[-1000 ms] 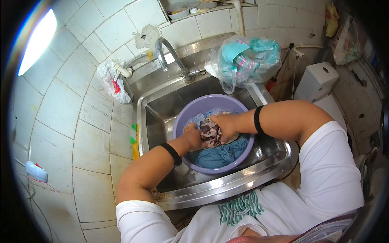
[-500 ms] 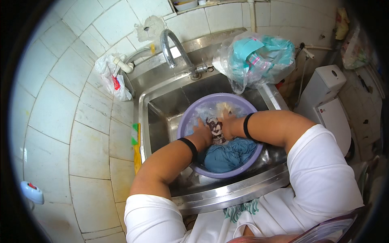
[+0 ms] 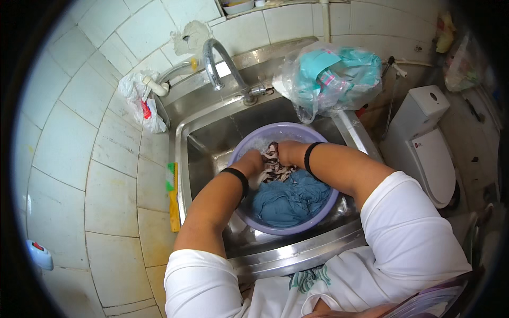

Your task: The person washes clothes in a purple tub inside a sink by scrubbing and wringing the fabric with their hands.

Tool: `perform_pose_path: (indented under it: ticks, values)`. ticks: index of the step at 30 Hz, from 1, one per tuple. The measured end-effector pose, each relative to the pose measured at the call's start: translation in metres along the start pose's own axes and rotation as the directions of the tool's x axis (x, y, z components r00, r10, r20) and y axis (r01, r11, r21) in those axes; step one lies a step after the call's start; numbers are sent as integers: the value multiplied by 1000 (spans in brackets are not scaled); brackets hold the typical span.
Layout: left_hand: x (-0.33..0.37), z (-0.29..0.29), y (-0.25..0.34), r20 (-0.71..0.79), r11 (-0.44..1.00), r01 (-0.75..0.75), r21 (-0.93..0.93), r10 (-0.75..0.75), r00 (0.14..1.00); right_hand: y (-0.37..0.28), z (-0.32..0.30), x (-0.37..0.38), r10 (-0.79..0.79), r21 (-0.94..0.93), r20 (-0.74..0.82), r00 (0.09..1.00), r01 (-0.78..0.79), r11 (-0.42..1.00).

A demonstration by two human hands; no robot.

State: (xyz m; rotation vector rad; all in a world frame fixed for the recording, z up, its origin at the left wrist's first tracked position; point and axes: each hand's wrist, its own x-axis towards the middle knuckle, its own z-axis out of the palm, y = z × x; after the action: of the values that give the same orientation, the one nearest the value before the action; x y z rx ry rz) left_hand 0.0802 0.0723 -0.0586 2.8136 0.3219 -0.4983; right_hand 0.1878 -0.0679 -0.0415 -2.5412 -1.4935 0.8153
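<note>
A round purple basin (image 3: 335, 200) stands in the sink with cloudy, sudsy water in it. In its far half, a dark-brown and cream patterned cloth (image 3: 274, 170) is bunched up between my two hands. My left hand (image 3: 253, 160) is closed on the cloth's left side, and my right hand (image 3: 289, 152) is closed on its right side. Most of the fingers are hidden behind the hands and cloth. A wet blue cloth (image 3: 291, 199) lies heaped in the near half of the basin, below my wrists. Black bands circle both forearms.
The steel sink (image 3: 180, 153) surrounds the basin, with a curved faucet (image 3: 214, 66) behind it. A plastic bag with turquoise contents (image 3: 336, 74) rests at the back right corner. A yellow-and-green brush (image 3: 173, 199) stands along the left edge. A white toilet (image 3: 432, 159) is at the right.
My hands have gone from spread fingers in the water to closed around the patterned cloth, which is now bunched higher between them. The blue cloth has shifted slightly left and spread out.
</note>
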Motion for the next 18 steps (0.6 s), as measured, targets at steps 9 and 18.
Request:
perform_pose_path:
  ticks: [9, 18]
  values:
    - [-38, -53, 19, -169, 981, 132, -143, -156, 973, -19, -44, -43, 34, 34, -147, 988, -30, 999]
    - [-77, -22, 39, -478, 981, -192, 9, 173, 861, -4, -43, -78, -57, 101, -59, 997, 63, 993]
